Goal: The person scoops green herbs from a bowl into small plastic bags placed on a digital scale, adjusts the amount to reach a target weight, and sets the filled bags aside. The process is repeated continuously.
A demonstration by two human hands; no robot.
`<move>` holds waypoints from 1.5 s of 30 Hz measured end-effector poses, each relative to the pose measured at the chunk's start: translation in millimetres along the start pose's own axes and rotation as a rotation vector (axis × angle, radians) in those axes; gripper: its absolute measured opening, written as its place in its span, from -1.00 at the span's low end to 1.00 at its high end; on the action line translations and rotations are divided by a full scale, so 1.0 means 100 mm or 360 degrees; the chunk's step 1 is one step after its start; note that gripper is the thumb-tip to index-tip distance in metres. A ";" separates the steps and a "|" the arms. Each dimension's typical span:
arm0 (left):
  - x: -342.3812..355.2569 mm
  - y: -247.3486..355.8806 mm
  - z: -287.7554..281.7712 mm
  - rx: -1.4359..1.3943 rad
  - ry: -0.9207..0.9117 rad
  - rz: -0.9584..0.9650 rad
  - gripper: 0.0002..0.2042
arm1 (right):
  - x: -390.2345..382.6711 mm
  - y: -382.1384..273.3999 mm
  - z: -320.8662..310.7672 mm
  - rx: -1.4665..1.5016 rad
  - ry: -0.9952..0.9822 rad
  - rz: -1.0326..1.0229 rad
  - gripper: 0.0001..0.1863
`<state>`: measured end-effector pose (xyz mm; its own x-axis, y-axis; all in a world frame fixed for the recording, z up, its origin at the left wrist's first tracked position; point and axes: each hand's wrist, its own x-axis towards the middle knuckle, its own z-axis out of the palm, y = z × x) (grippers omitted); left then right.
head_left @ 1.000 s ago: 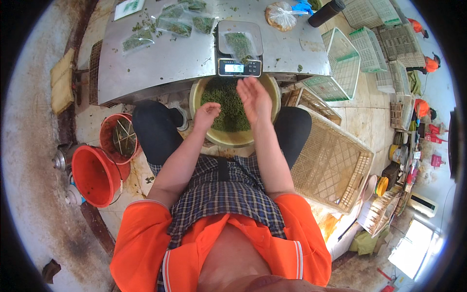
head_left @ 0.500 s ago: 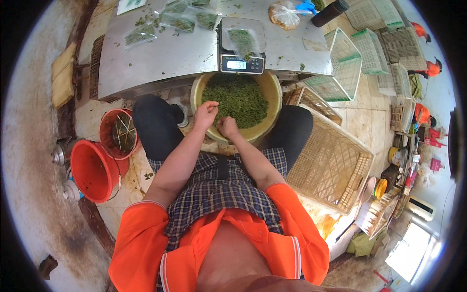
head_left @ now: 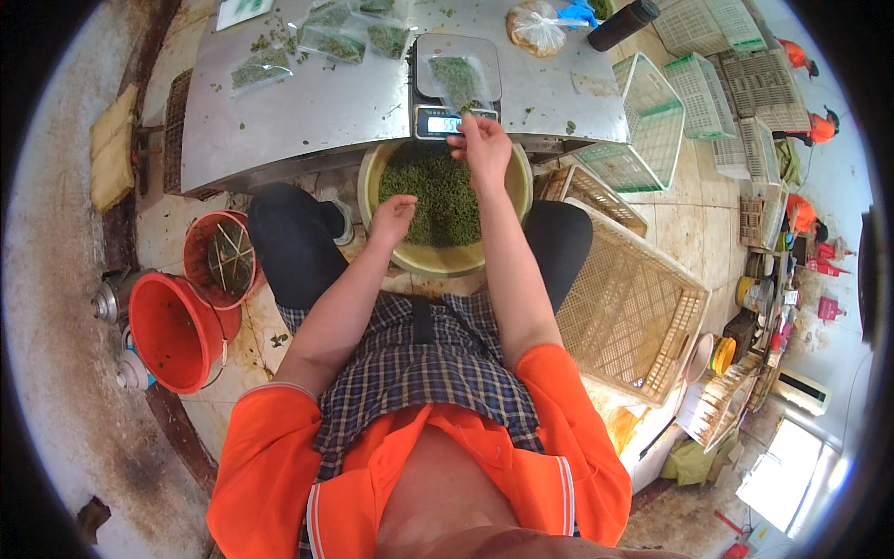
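I see the bag (head_left: 453,76) on the scale (head_left: 493,67) pointing lengthwise at the nearer right hand (head_left: 486,151), whose fingers bunch, grip unclear.

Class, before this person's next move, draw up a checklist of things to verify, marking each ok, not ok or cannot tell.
1. Clear plastic bag of green leafy bits on the grey-and-black digital scale: ok.
2. Scale display lit: ok.
3. Right hand clear of the scale: not ok, it overlaps the front edge.
4. Bag held by the right hand: cannot tell.
5. Round yellow basin holding loose green bits: ok.
6. Left hand empty: cannot tell, fingers curled.
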<state>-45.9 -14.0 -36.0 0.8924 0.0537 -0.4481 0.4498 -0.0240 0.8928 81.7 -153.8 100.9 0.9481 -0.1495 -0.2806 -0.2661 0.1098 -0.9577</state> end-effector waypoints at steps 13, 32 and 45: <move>0.00 0.02 0.03 -0.0374 -0.0128 -0.0216 -0.78 | -0.13 0.03 -0.23 0.0322 0.0022 0.0177 -0.71; -0.12 0.31 0.01 -0.0538 -0.0176 -0.0334 -0.77 | -0.42 -0.19 -0.33 -0.0375 -0.0087 -0.0296 -0.69; -0.10 0.24 -0.07 -0.0509 -0.0030 -0.0272 -0.78 | -0.81 2.17 -0.34 -0.1562 -0.0783 -0.0087 -0.82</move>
<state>-43.9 -8.5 -9.9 0.8072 0.0113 -0.5901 0.5608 0.2972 0.7728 -59.0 -150.9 -86.6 0.8706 0.3014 -0.3888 -0.0377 -0.7471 -0.6637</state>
